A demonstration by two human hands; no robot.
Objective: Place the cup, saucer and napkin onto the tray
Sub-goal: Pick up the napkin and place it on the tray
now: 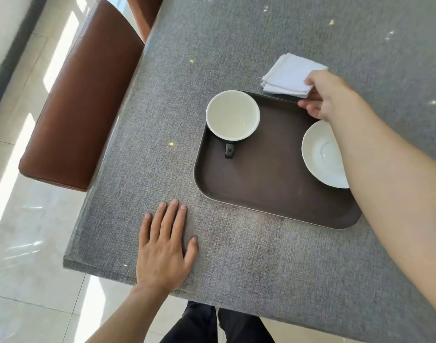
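A dark brown tray (269, 184) lies on the grey table. In its far left corner stands a cup (232, 115), white inside and black outside, with its black handle towards me. A white saucer (322, 154) rests at the tray's right side, partly hidden under my right forearm. A folded white napkin (290, 74) lies just beyond the tray's far edge, its near end over the rim. My right hand (329, 95) pinches the napkin's right corner between thumb and fingers. My left hand (163, 246) lies flat on the table, fingers apart, in front of the tray's near left corner.
The grey cloth-covered table (162, 100) ends at an edge near my left hand. A brown padded chair (81, 100) stands against the table's left side, with a second one behind it. Pale tiled floor lies below, and my dark trousers (212, 325) show at the bottom.
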